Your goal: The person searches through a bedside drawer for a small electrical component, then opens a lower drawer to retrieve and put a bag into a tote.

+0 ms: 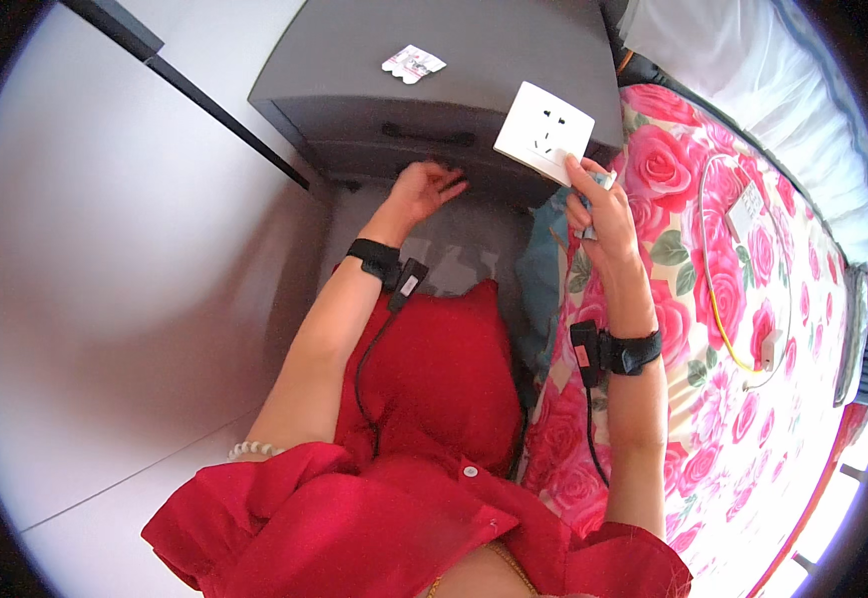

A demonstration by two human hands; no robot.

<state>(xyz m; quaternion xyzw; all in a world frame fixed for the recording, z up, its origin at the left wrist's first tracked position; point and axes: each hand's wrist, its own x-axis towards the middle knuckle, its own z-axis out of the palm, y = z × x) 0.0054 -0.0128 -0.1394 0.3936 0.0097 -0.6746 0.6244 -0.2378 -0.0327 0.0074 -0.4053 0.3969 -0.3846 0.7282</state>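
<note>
My right hand (pixel 600 209) grips a white wall socket (pixel 542 134) by its lower right corner, thumb on the face. The faceplate is tilted and shows its several slots. Behind the fingers a small blue-grey piece (pixel 589 230) is partly hidden in the same palm; I cannot tell what it is. My left hand (pixel 428 190) is bare, fingers apart, in front of the dark grey nightstand (pixel 434 112) and just below its drawer handle (pixel 428 135). Whether it touches the drawer front cannot be made out.
A torn printed packet (pixel 413 64) lies on the nightstand top. To the right is a bed with a rose-patterned cover (pixel 662 168), bearing a white-yellow cable (pixel 712 284), a small white plug-like piece (pixel 772 350) and a card (pixel 745 211). A white cabinet panel (pixel 105 224) stands at left.
</note>
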